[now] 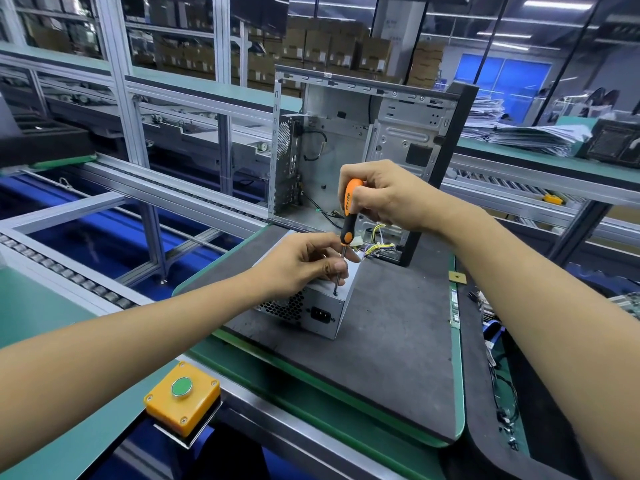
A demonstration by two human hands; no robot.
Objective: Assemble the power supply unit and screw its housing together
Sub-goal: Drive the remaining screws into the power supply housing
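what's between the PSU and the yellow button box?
Head view: only bare dark mat and its green edge lie between the power supply unit and the yellow button box.

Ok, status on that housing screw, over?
Right hand grips screwdriver handle, left hand pinches its shaft. Tip on screw atop power supply unit. Nothing in the way.

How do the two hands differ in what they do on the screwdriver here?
The right hand grips the orange-and-black handle of the screwdriver; the left hand pinches its thin metal shaft. The right hand sits higher, the left hand low, just above the power supply unit. Both hold the same upright tool, its tip on the unit's top.
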